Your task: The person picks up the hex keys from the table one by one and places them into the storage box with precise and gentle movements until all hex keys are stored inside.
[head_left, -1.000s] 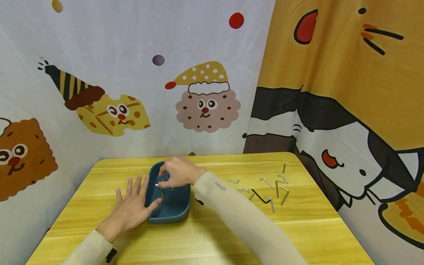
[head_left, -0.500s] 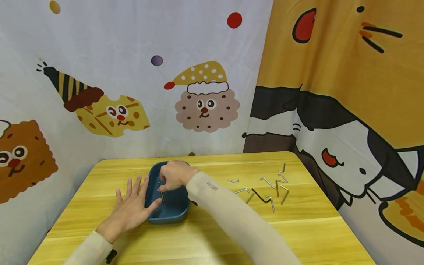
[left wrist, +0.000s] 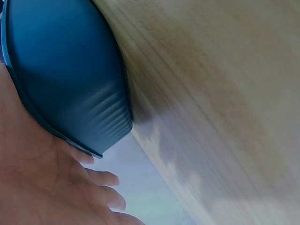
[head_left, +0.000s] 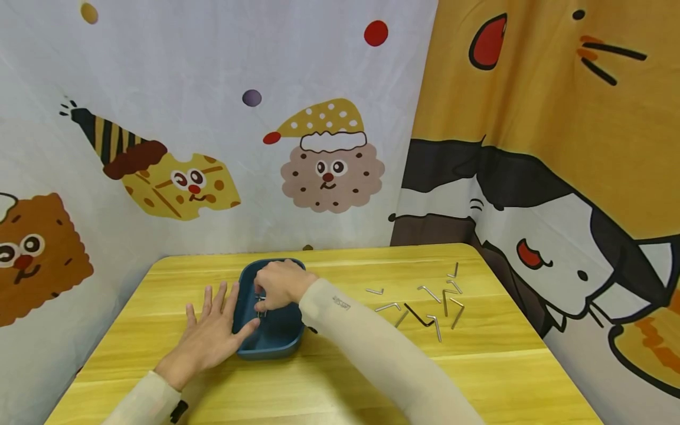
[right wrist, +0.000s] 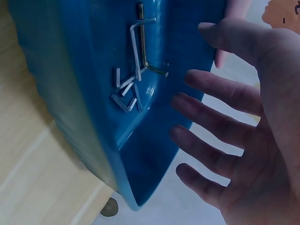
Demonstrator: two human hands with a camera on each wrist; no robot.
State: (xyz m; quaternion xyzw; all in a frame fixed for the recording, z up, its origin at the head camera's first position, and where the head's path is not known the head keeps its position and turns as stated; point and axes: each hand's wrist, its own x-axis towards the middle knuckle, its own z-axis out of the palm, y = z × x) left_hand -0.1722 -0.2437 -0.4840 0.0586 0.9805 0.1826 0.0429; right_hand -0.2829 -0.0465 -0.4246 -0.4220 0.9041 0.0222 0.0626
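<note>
My left hand (head_left: 209, 336) rests with spread, straight fingers along the left side of a blue plastic tray (head_left: 273, 342), its thumb over the rim. The left wrist view shows that palm against the tray's outer wall (left wrist: 61, 56). Over the tray's inside is my right hand (head_left: 281, 283), fingers loosely bent. Seen from the right wrist, its thumb stands apart from the fingers and nothing is between them. Below lie several hex keys: a long brass one (right wrist: 143, 42), a silver one (right wrist: 135, 47) close beside it, and smaller silver ones (right wrist: 126, 89).
On the wooden table (head_left: 340, 378) to the tray's right lie more hex keys, among them a black one (head_left: 418, 316), a brass one (head_left: 457, 314) and a silver one (head_left: 374, 291) nearer the tray. A printed curtain (head_left: 212, 59) hangs behind the table.
My right hand has moved slightly left and lower into the tray. A silver hex key now shows beside the brass one under it. The left hand stays in place.
</note>
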